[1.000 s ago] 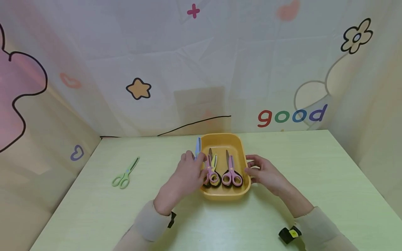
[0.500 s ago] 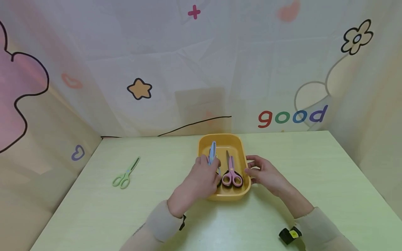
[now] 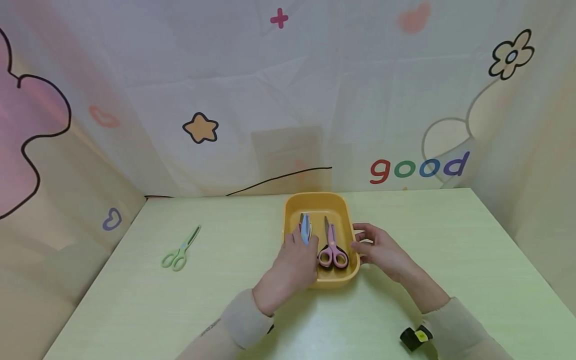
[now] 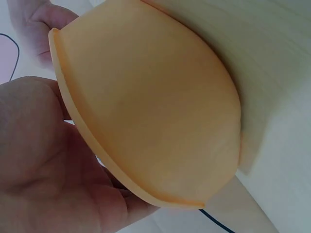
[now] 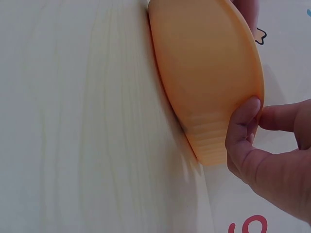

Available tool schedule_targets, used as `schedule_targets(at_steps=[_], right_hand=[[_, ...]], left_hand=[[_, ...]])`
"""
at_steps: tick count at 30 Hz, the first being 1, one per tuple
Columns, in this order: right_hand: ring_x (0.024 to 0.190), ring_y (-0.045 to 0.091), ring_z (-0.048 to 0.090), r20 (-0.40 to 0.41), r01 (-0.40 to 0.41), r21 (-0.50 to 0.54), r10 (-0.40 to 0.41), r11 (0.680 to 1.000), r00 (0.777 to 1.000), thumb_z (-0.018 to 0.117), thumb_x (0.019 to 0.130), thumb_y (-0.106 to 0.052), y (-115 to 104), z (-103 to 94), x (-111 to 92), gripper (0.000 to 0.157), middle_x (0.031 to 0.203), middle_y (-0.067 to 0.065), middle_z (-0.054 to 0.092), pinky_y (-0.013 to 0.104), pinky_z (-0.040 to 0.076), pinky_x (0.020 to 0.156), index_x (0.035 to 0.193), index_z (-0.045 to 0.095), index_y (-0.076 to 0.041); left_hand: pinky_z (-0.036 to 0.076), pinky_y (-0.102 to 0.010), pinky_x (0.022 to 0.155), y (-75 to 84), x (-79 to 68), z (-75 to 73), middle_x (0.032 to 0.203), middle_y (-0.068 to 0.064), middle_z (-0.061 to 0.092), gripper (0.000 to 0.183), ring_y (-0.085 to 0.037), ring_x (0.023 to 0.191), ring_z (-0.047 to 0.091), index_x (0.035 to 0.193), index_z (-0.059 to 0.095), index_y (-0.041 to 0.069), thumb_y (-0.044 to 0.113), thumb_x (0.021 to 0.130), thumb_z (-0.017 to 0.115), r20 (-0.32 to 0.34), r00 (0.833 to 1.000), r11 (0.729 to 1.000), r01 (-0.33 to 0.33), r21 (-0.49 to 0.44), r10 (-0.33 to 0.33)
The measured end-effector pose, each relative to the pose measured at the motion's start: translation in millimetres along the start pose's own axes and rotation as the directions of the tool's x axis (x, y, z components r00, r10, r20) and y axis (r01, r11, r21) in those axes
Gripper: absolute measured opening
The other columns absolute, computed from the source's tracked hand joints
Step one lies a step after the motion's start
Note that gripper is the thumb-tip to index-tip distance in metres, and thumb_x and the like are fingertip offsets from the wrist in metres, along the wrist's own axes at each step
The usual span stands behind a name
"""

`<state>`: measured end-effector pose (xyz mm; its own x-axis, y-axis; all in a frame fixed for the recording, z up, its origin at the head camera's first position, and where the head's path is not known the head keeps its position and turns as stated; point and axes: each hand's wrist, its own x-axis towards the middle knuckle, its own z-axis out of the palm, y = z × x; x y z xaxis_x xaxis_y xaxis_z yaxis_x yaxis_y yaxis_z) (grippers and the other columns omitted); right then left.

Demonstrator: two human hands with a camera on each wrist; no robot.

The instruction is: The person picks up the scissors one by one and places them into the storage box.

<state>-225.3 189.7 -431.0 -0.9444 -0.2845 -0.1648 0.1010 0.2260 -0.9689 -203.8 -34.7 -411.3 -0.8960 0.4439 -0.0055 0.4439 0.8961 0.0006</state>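
Observation:
My left hand [image 3: 294, 257] reaches over the near left side of a yellow tray [image 3: 317, 197]. It holds blue scissors [image 3: 305, 227] with their tip pointing away, low inside the tray; their handles are hidden by the hand. Pink-and-black scissors [image 3: 332, 250] lie in the tray's right half, and more scissors are mostly covered by my left hand. With fingers outside and thumb at the rim, my right hand [image 3: 380, 250] pinches the tray's right side. In the left wrist view the tray's outer wall [image 4: 155, 107] hides my left fingertips.
Green scissors [image 3: 180, 250] lie on the pale table [image 3: 216, 225] to the left. Behind the tray hangs a printed cloth backdrop [image 3: 288, 100], close to the table's back edge. A black strap piece [image 3: 415, 338] is by my right sleeve.
My left hand has carried the blue scissors from over the tray's left rim rightward and down into the tray. My right hand stays at the right rim.

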Motion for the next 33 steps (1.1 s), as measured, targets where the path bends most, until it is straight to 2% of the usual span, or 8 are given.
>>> schedule_targets(at_steps=[4,8,12,18,21,25,29,33], right_hand=[[0.098,0.03,0.057,0.0,-0.001,-0.006,0.001,1.0,1.0,0.057,0.104,-0.003,-0.7,0.1,0.0,0.057,0.122,0.022,0.045,0.031,0.06,0.077,0.153,0.03,0.009],[0.098,0.03,0.057,0.0,0.002,-0.006,-0.002,1.0,1.0,0.057,0.104,-0.003,-0.5,0.2,0.1,0.057,0.123,0.023,0.045,0.031,0.06,0.077,0.153,0.03,0.009],[0.098,0.03,0.057,0.002,0.006,-0.005,-0.006,1.0,1.0,0.057,0.104,-0.003,-0.8,0.5,-0.1,0.057,0.123,0.023,0.045,0.031,0.06,0.077,0.153,0.03,0.009],[0.1,0.032,0.057,0.002,0.003,-0.008,-0.003,1.0,1.0,0.056,0.104,-0.003,-0.6,0.5,-0.4,0.058,0.123,0.023,0.045,0.033,0.06,0.079,0.153,0.029,0.009],[0.101,0.033,0.057,0.001,-0.001,-0.01,0.001,1.0,1.0,0.056,0.104,-0.003,0.4,0.1,0.0,0.058,0.124,0.023,0.045,0.033,0.06,0.079,0.154,0.029,0.009],[0.102,0.033,0.057,-0.001,-0.004,-0.01,0.004,1.0,1.0,0.057,0.104,-0.004,1.1,-0.4,0.3,0.058,0.124,0.023,0.045,0.033,0.06,0.079,0.154,0.029,0.009],[0.102,0.032,0.058,-0.003,-0.008,-0.018,0.008,1.0,1.0,0.057,0.104,-0.004,1.0,0.0,0.3,0.059,0.125,0.023,0.046,0.033,0.06,0.08,0.154,0.029,0.008],[0.102,0.031,0.058,-0.007,-0.012,-0.022,0.012,1.0,1.0,0.057,0.104,-0.004,0.5,0.4,-0.1,0.059,0.126,0.023,0.046,0.033,0.06,0.08,0.155,0.029,0.008]], left_hand=[[0.054,-0.043,0.089,3.5,0.8,-0.9,0.13,-0.034,0.048,0.045,-0.038,0.108,0.052,0.129,0.054,0.004,0.025,0.093,0.07,0.044,0.999,1.0,0.03,-0.002,-0.03],[0.054,-0.041,0.087,4.8,1.4,-1.5,0.114,-0.027,0.052,0.042,-0.035,0.101,0.053,0.126,0.055,0.005,0.025,0.093,0.07,0.051,0.998,0.999,0.037,0.012,-0.038],[0.055,-0.039,0.083,4.7,0.6,-2.3,0.108,-0.024,0.055,0.036,-0.033,0.097,0.055,0.12,0.057,0.006,0.026,0.093,0.069,0.035,0.999,0.999,0.029,0.042,-0.031],[0.057,-0.041,0.087,2.0,-1.0,-1.4,0.12,-0.026,0.057,0.033,-0.037,0.112,0.058,0.119,0.062,0.006,0.032,0.099,0.065,-0.015,1.0,0.997,-0.004,0.083,0.006],[0.057,-0.043,0.091,0.0,-0.6,-0.7,0.128,-0.028,0.056,0.035,-0.043,0.123,0.054,0.123,0.063,0.006,0.034,0.102,0.061,-0.029,0.999,0.996,-0.029,0.084,0.031],[0.056,-0.044,0.093,-3.4,-0.7,-0.7,0.132,-0.03,0.055,0.036,-0.045,0.127,0.052,0.126,0.064,0.005,0.034,0.104,0.059,-0.029,0.998,0.997,-0.056,0.057,0.058],[0.057,-0.046,0.091,-11.4,-2.9,1.3,0.128,-0.029,0.058,0.029,-0.046,0.126,0.054,0.117,0.067,0.004,0.028,0.102,0.063,-0.129,0.986,0.995,-0.102,0.001,0.101],[0.058,-0.039,0.079,-23.2,-5.8,2.4,0.107,-0.018,0.063,0.018,-0.033,0.102,0.063,0.106,0.069,0.003,0.019,0.099,0.067,-0.294,0.947,0.978,-0.172,-0.115,0.132]])
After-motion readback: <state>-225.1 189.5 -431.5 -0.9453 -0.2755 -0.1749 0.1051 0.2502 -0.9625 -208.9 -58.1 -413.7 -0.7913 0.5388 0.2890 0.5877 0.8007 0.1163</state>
